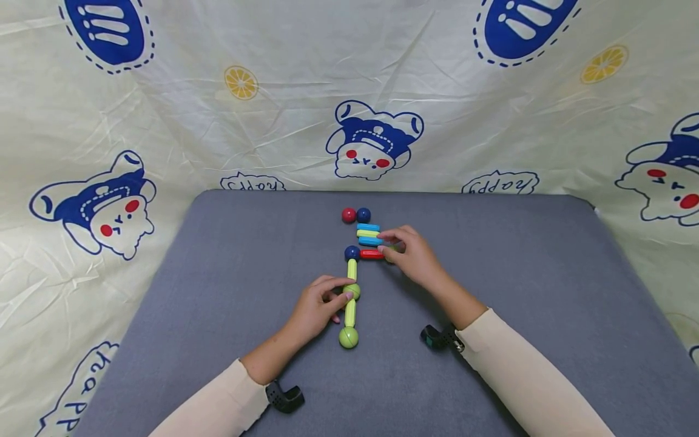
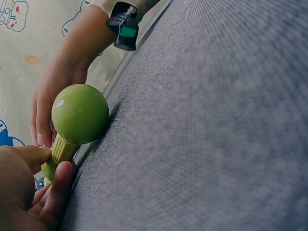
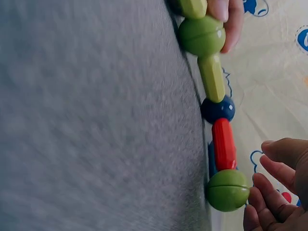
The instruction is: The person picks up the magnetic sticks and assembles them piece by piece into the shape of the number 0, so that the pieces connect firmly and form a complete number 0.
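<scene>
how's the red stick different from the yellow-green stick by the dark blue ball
The red stick is red and lies crosswise, running from the dark blue ball toward the right hand. The yellow-green stick is pale green and runs lengthwise from that ball toward the left hand. Both look like rounded bars of similar build, each meeting the same ball.

Open bench (image 1: 546,291) lies wide on both sides; only the toy chain (image 1: 351,285) and stacked sticks (image 1: 369,234) block the middle.
</scene>
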Motion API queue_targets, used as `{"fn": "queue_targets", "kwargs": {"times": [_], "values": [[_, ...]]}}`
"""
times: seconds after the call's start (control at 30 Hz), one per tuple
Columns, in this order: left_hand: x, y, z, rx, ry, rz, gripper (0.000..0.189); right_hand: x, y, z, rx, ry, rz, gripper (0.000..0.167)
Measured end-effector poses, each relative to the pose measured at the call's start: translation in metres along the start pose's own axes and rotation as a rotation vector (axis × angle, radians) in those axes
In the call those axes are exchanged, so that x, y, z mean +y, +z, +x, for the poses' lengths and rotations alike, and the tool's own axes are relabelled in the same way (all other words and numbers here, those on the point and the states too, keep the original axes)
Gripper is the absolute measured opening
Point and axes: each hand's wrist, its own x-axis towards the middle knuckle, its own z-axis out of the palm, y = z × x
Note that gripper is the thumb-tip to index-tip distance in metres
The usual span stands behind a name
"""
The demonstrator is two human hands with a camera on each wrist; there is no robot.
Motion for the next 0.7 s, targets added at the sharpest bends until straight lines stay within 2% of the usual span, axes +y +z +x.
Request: {"fn": "queue_targets", "kwargs": {"times": [0.13, 0.37, 0.6, 0.7], "values": [[0.001, -0.002, -0.001, -0.008, 0.005, -0.015, 0.029, 0.004, 0.002, 0.009, -0.015, 0.031, -0.02, 0.029], [0.004, 0.0, -0.001, 0.002, -0.002, 0.02, 0.028, 0.011, 0.006, 0.022, -0.041, 0.061, -0.049, 0.03], [0.024, -0.002, -0.008, 0.009, 0.006, 0.018, 0.028, 0.014, 0.009, 0.03, -0.071, 0.08, -0.084, 0.03], [0.028, -0.002, -0.01, 0.01, 0.009, 0.017, 0.028, 0.014, 0.011, 0.032, -0.087, 0.088, -0.097, 0.03]]}}
